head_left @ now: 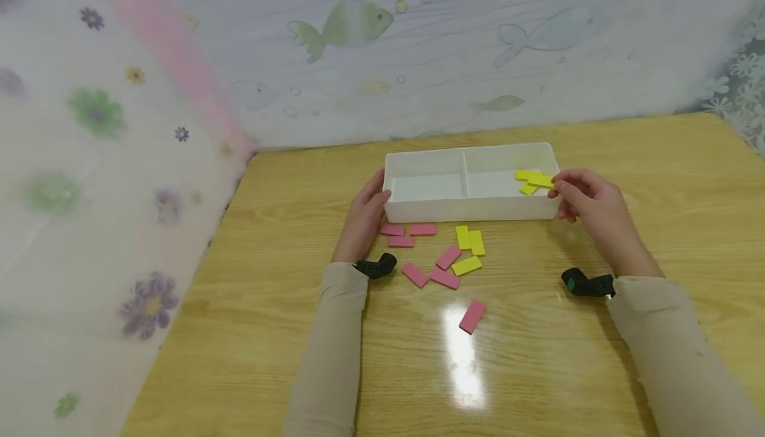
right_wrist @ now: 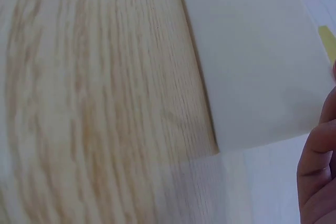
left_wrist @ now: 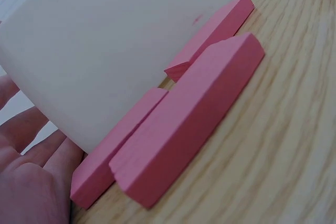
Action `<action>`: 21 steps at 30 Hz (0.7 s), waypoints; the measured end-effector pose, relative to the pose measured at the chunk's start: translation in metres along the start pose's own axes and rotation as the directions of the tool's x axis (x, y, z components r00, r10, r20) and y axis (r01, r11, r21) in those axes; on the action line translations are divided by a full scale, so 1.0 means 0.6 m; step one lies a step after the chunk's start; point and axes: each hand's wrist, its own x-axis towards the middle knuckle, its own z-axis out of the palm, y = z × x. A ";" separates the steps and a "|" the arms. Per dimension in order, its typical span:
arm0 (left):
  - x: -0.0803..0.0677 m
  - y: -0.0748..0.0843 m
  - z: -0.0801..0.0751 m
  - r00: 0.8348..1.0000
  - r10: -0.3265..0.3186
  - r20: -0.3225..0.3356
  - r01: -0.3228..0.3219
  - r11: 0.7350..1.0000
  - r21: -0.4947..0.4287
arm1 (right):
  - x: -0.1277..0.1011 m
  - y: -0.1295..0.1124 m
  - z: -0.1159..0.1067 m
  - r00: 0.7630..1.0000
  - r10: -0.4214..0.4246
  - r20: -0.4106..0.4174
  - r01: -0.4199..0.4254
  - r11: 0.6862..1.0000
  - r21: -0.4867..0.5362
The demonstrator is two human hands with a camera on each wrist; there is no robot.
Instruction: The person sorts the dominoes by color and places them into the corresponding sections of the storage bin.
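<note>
1. White tray [head_left: 472,210] sits near the table's [head_left: 657,178] far edge, long axis parallel to that edge, two compartments side by side.
2. Left hand [head_left: 364,214] flat against the tray's left end wall, fingers straight and together.
3. Right hand [head_left: 588,201] at the tray's right end, fingertips pinching a yellow block [head_left: 540,181] above the right compartment; block's long axis roughly along the tray's.
4. More yellow pieces [head_left: 528,189] lie in that compartment.
5. Pink blocks [head_left: 445,267] and yellow blocks [head_left: 469,248] are scattered mid-table, just in front of the tray.

Wood table [head_left: 657,178] w/ fish-print curtain [head_left: 478,45] behind
</note>
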 end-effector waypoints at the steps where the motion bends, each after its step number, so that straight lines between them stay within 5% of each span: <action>1: 0.002 -0.003 -0.001 1.000 0.000 0.002 0.000 1.000 -0.002 | 0.000 0.000 0.000 1.000 0.002 -0.003 -0.002 1.000 0.002; 8: 0.012 -0.019 -0.010 0.999 -0.031 -0.027 0.032 0.999 0.037 | 0.002 0.004 0.007 1.000 -0.019 -0.012 0.018 0.998 -0.066; 21: -0.003 0.006 0.003 0.999 -0.029 0.031 0.027 0.998 0.050 | -0.002 0.005 -0.008 1.000 -0.012 -0.010 0.011 0.998 -0.069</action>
